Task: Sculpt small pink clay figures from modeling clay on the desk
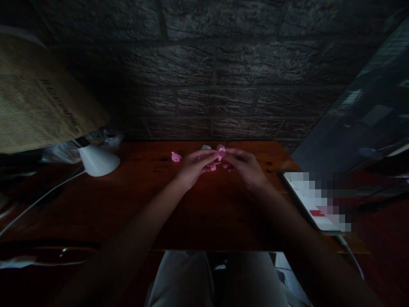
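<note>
Over the far middle of the table, my left hand [200, 162] and my right hand [241, 164] meet, fingertips nearly touching. Between them they pinch a small piece of pink modelling clay [221, 152], bent and irregular in shape. More pink clay [213, 167] shows just below the left fingertips; whether it joins the upper piece I cannot tell. A separate crumpled pink lump [176, 157] lies on the wood left of my left hand. Behind the hands sits a pale object [206, 147], partly hidden by my fingers.
The wooden table [204, 213] meets a dark brick wall [198, 76]. At left stand a white lamp base [99, 161] with its cable and a large brown paper shade [41, 94]. A flat white device [306, 198], partly pixelated, lies at the right edge with a cable.
</note>
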Available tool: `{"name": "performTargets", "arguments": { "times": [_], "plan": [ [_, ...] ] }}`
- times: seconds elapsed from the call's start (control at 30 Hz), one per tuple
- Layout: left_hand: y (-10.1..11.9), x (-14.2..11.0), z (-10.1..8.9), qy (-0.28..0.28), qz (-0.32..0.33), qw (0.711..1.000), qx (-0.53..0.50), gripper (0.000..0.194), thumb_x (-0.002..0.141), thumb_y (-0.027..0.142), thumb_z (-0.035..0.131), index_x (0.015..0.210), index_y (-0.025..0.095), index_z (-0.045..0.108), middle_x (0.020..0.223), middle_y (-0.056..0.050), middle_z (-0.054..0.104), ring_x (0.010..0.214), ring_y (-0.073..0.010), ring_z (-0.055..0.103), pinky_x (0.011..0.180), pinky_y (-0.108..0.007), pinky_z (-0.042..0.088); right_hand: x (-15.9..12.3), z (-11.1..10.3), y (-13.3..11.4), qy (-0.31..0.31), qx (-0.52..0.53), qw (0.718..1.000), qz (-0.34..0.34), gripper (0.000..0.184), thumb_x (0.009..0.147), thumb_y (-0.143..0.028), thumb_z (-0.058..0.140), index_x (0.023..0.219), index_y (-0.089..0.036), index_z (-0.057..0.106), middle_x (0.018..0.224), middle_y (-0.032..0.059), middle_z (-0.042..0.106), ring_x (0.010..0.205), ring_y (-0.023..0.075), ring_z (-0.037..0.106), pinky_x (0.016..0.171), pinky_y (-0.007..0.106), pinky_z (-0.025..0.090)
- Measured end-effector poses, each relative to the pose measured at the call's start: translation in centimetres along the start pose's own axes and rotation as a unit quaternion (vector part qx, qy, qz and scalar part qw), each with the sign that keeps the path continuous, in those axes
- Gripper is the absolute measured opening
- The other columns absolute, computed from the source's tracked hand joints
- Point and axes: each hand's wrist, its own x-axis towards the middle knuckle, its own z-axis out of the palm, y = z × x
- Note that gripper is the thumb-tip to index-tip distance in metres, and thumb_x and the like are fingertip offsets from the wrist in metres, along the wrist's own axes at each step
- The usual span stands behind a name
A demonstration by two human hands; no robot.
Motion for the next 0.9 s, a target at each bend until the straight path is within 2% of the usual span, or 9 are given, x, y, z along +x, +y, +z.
{"name": "performTargets", "arguments": {
  "times": [0.23, 0.37, 0.6, 0.77, 0.9],
  "plan": [
    [0.02, -0.12, 0.18, 0.006, 0.041, 0.998, 0.036, 0.027, 0.075, 0.036, 0.086, 0.097, 0.021, 0.079, 0.090, -0.005, 0.077, 0.069, -0.0124, 0.068, 0.065, -0.026, 0.050, 0.04, -0.11, 0.16, -0.007, -0.009, 1.000, -0.003, 0.043, 0.071, -0.061, 0.083, 0.091, -0.023, 0.082, 0.080, 0.0048, 0.076, 0.069, 0.0155, 0.064, 0.061, 0.028, 0.047],
    [-0.15, -0.20, 0.55, 0.016, 0.088, 0.994, 0.070, 0.025, 0.078, 0.036, 0.083, 0.095, 0.019, 0.077, 0.087, -0.005, 0.077, 0.067, -0.0131, 0.067, 0.063, -0.026, 0.051, 0.13, -0.22, 0.28, -0.005, -0.018, 1.000, -0.003, 0.042, 0.072, -0.061, 0.082, 0.090, -0.023, 0.082, 0.081, 0.0055, 0.077, 0.068, 0.0158, 0.063, 0.060, 0.029, 0.047],
    [-0.11, -0.51, 1.01, 0.032, 0.160, 0.974, 0.158, 0.023, 0.084, 0.038, 0.078, 0.098, 0.019, 0.073, 0.087, -0.005, 0.078, 0.066, -0.0143, 0.068, 0.063, -0.026, 0.053, 0.06, -0.01, 0.12, 0.012, 0.008, 1.000, 0.006, 0.042, 0.066, -0.058, 0.086, 0.089, -0.024, 0.081, 0.077, 0.0036, 0.076, 0.064, 0.0150, 0.063, 0.058, 0.029, 0.047],
    [-0.11, -0.66, 0.90, 0.059, 0.184, 0.961, 0.196, 0.031, 0.079, 0.036, 0.082, 0.105, 0.022, 0.073, 0.087, -0.003, 0.077, 0.066, -0.0153, 0.069, 0.065, -0.028, 0.053, 0.19, 0.08, 0.28, 0.063, 0.023, 0.998, 0.019, 0.050, 0.064, -0.055, 0.088, 0.099, -0.021, 0.077, 0.081, 0.0035, 0.077, 0.063, 0.0139, 0.063, 0.057, 0.027, 0.047],
    [-0.41, -0.47, 0.71, 0.037, 0.176, 0.963, 0.201, 0.023, 0.080, 0.034, 0.081, 0.098, 0.021, 0.074, 0.080, -0.003, 0.076, 0.068, -0.0165, 0.069, 0.070, -0.029, 0.054, 0.24, 0.09, 0.43, 0.064, 0.024, 0.998, 0.017, 0.052, 0.063, -0.055, 0.088, 0.101, -0.021, 0.076, 0.080, 0.0031, 0.076, 0.063, 0.0146, 0.063, 0.057, 0.027, 0.047]
  ]
}}
